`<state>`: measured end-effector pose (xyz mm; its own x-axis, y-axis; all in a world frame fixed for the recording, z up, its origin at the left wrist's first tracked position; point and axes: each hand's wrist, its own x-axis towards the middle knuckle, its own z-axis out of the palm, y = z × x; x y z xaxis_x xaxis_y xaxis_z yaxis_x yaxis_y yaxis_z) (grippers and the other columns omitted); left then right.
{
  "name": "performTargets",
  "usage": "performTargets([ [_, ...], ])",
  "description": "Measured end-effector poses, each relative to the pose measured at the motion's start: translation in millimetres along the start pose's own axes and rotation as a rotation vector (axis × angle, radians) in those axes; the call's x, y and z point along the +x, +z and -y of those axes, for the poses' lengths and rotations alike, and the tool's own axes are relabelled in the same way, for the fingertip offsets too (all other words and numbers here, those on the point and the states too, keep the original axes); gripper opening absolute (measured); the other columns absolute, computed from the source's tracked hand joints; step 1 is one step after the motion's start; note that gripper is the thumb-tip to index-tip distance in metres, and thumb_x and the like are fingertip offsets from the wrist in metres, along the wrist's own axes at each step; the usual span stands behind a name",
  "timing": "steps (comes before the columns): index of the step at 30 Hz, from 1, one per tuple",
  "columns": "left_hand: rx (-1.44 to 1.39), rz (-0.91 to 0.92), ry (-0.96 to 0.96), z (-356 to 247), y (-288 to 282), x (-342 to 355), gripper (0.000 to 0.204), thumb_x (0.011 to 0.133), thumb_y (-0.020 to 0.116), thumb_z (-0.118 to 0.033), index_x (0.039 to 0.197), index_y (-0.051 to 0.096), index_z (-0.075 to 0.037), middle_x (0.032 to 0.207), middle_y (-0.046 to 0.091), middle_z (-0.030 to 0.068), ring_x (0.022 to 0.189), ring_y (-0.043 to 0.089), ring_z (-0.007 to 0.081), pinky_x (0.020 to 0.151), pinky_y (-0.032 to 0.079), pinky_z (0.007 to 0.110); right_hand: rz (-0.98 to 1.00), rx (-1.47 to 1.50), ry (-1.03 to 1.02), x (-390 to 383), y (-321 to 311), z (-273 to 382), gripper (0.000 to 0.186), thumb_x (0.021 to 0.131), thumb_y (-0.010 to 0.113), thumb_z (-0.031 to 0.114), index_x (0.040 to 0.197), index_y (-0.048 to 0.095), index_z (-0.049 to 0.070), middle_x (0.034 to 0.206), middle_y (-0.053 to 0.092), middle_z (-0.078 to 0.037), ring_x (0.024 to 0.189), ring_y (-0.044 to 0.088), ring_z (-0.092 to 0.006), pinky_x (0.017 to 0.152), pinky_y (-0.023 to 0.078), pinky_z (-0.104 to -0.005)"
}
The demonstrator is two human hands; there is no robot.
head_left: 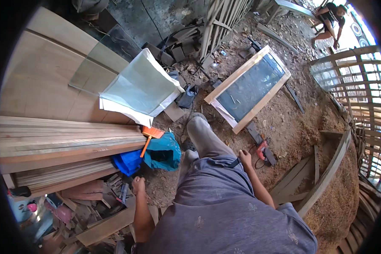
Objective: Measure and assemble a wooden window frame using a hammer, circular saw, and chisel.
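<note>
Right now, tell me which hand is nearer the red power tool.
Right. The right hand appears just left of the red power tool; the left hand is across the body, farther left, near the blue bag.

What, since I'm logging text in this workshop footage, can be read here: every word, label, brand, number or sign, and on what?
No readable text anywhere in this view.
Red power tool: any label is too small to read.
Panel with round designs, upper right: any lettering is too small and blurred to read.
Shirt: small pale motifs, no legible words.
</note>
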<state>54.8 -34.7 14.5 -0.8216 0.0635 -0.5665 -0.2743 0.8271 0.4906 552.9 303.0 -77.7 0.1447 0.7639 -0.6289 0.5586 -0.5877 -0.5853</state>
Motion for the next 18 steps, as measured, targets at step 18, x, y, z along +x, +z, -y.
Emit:
performTargets([
  [18,0.168,0.425,0.197,-69.3,180.1,-94.3,0.012,0.077,0.068,-0.003,0.088,0.063,-0.003,0.072,0.061,0.0025,0.065,0.056,0.0118,0.061,0.046,0.028,0.521,-0.371,-0.138,-2.4,-7.1,-27.1,0.053,0.09,0.07,0.039,0.133,0.063,0.009,0.137,0.059,-0.023,0.126,0.056,-0.0405,0.107,0.044,-0.0447],
])
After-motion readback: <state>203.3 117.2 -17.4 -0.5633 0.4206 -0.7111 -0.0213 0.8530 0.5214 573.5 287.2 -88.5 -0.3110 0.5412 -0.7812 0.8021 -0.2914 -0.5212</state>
